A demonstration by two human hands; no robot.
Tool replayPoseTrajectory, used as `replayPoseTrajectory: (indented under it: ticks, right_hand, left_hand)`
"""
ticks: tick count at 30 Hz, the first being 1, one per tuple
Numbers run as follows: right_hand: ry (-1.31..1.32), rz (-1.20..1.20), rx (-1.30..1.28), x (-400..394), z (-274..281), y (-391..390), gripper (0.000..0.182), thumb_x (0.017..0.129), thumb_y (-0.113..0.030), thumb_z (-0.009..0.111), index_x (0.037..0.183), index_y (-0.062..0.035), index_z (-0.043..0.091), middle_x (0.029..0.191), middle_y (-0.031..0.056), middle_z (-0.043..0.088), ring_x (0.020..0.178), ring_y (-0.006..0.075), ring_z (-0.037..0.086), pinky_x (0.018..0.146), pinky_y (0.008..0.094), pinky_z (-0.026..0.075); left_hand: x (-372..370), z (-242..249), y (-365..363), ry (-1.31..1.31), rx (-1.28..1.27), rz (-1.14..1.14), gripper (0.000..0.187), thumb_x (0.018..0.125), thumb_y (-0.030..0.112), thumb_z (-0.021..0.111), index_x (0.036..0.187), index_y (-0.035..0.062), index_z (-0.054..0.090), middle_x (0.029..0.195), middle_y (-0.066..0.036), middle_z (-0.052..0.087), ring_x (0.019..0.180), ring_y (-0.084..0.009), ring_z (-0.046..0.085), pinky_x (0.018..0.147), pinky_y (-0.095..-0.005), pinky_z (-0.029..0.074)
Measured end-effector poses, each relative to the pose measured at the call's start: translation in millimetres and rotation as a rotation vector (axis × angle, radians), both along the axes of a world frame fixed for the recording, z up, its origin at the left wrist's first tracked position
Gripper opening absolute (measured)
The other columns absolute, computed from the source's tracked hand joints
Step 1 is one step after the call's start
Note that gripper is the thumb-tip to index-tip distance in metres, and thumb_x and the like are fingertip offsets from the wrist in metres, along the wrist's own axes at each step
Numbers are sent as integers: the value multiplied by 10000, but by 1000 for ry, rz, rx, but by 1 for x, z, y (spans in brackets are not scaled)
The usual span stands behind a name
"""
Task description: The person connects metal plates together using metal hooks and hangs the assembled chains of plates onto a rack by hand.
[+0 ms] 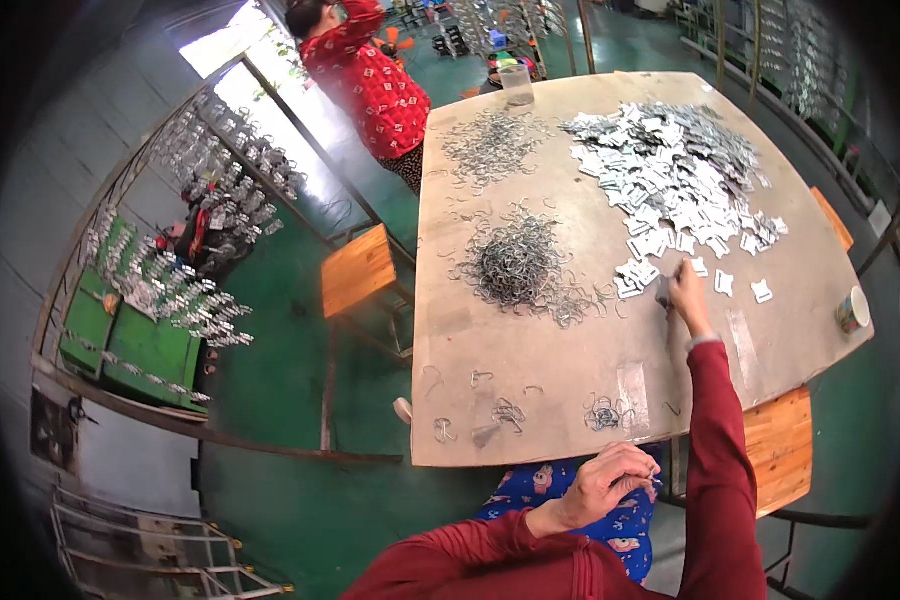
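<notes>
My right hand (686, 287) reaches out over the table (530, 350) to the near edge of a big heap of flat white metal plates (675, 170), its fingers closed on a small plate piece. My left hand (610, 483) rests near my lap at the table's front edge, fingers curled around what seems to be a thin wire clip. A dense pile of grey wire clips (518, 265) lies left of my right hand. A thinner spread of wire clips (490, 145) lies farther back.
A few loose wire clips (505, 412) lie near the front edge. A clear plastic cup (517, 84) stands at the far edge, a paper cup (853, 310) at the right edge. Wooden stools (360, 270) stand left and right. A person in red (370, 85) stands at the far left corner.
</notes>
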State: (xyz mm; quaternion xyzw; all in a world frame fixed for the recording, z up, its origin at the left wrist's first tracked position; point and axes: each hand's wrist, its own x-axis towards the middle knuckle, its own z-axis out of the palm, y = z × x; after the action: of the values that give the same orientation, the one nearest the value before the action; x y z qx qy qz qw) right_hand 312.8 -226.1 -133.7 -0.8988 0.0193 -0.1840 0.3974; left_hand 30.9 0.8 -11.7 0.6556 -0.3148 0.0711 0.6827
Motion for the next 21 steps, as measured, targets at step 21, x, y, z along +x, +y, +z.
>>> replayPoseTrajectory:
  ticks: [21]
  right_hand:
    - [165,96,1083,-299,142,70,226,769,-7,678,969,52,592,711,76,629,542,122,600,501,219,482]
  left_hand:
    - [-16,-35,-7,384,-92,-43,71,844,51,630,878,5,588,800,-41,644,758,-82,573,688,-231,465]
